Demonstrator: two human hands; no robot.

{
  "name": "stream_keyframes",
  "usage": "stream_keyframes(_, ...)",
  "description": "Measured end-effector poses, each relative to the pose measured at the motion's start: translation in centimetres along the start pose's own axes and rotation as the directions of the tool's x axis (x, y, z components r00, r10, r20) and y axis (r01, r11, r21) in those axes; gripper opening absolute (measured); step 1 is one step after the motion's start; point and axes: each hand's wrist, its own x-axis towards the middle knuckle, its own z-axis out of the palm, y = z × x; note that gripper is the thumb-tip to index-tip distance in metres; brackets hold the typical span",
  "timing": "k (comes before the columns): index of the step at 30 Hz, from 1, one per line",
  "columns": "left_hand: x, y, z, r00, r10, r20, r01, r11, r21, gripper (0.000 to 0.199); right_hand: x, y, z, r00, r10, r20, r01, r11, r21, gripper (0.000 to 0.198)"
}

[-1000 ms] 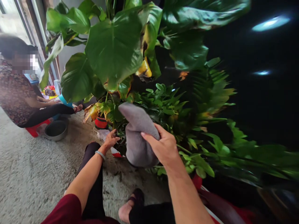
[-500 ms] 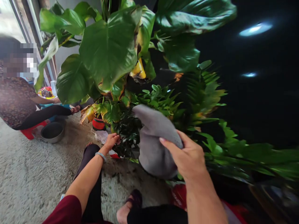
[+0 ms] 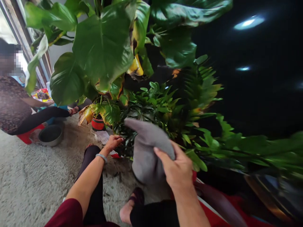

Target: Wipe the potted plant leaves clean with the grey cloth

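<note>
Five fingers of the right hand (image 3: 176,171) clutch a soft grey cloth (image 3: 146,148), bunched against the dark green potted foliage (image 3: 151,107). Left hand (image 3: 113,142), fingers loosely curled, touches low leaves beside a small red pot (image 3: 98,124). Another person sits by a grey metal bowl (image 3: 50,135).

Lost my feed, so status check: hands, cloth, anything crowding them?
Right hand gripping grey cloth. Left hand at dark potted plant, hold unclear. Big leaves overhang; another person sits left.
</note>
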Motion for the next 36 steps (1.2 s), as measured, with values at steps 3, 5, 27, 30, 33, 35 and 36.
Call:
stream_keyframes(3,-0.1,-0.1,0.0,0.999,0.032,0.001,-0.032,0.999,0.034,0.038,2.3,1.3,0.6,0.981,0.119,-0.151,-0.103,0.989,0.110,0.055)
stream_keyframes(5,-0.1,-0.3,-0.2,0.998,0.057,0.008,-0.058,0.997,0.057,0.039,1.4,3.2,1.6,0.932,0.361,0.020,-0.352,0.892,0.282,0.049)
stream_keyframes(27,0.5,-0.4,1.6,0.975,0.072,-0.212,-0.074,0.997,0.000,0.025,-5.2,2.2,0.0,0.872,-0.013,0.489,-0.037,0.995,0.092,0.030)
stream_keyframes(30,0.2,0.0,1.3,0.984,0.081,-0.156,-0.079,0.997,0.019,0.018,-2.6,-0.2,-1.4,0.965,-0.033,0.261,0.002,0.993,0.118,0.033)
stream_keyframes(33,-0.1,0.2,1.1,0.987,0.092,-0.134,-0.090,0.996,0.017,0.018,1.4,-0.5,0.1,0.995,-0.096,0.016,0.094,0.993,0.074,0.034)
stream_keyframes(35,-0.3,0.2,1.1,0.986,0.097,-0.139,-0.096,0.995,0.013,0.015,2.0,0.8,2.1,0.993,-0.090,0.078,0.085,0.995,0.054,0.034)
stream_keyframes(36,-0.3,0.3,1.0,0.985,0.090,-0.147,-0.091,0.996,-0.003,0.013,1.4,1.5,3.0,0.982,-0.077,0.171,0.071,0.997,0.042,0.033)
